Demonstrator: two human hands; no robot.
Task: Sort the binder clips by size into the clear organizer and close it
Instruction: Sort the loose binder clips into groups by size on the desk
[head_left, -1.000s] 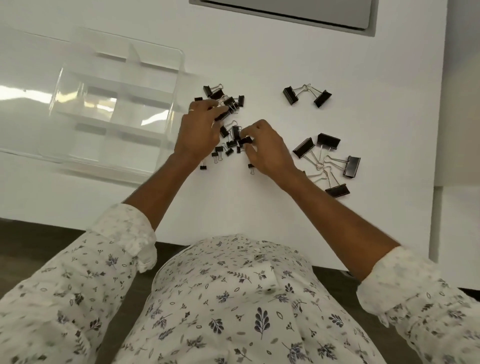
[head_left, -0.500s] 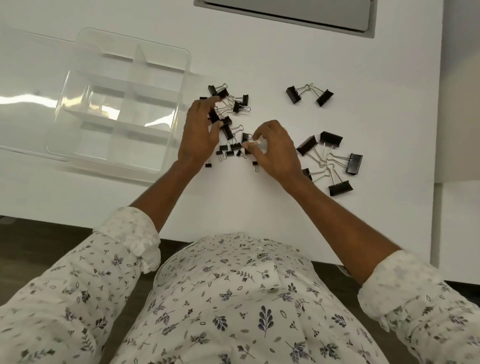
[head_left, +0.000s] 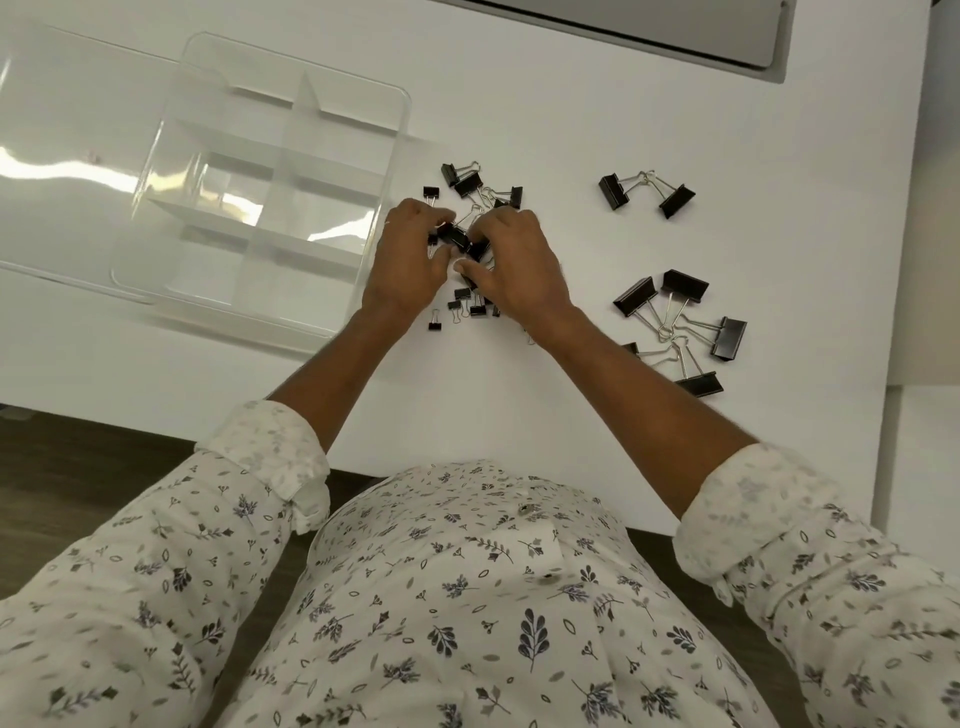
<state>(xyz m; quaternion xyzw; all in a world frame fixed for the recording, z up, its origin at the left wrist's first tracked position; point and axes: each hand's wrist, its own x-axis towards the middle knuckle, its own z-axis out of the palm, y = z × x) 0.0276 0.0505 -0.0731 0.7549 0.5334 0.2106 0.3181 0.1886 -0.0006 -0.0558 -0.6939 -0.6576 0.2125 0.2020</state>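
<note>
A pile of small and medium black binder clips (head_left: 480, 189) lies in the middle of the white table. My left hand (head_left: 410, 260) and my right hand (head_left: 519, 265) meet over this pile, fingers curled round medium clips (head_left: 460, 240) between them. Several small clips (head_left: 462, 307) lie just below the hands. Two large clips (head_left: 644, 193) sit at the upper right, and several more large clips (head_left: 675, 322) lie to the right. The clear organizer (head_left: 270, 187) stands open at the left with empty compartments, its lid (head_left: 67, 171) folded out to the left.
A grey panel (head_left: 675, 26) lies along the far edge of the table. The table's right edge (head_left: 904, 260) runs just beyond the large clips. Dark wooden floor (head_left: 78, 467) shows below the near table edge.
My right hand has moved left and up to meet my left hand over the middle pile. The view has shifted slightly.
</note>
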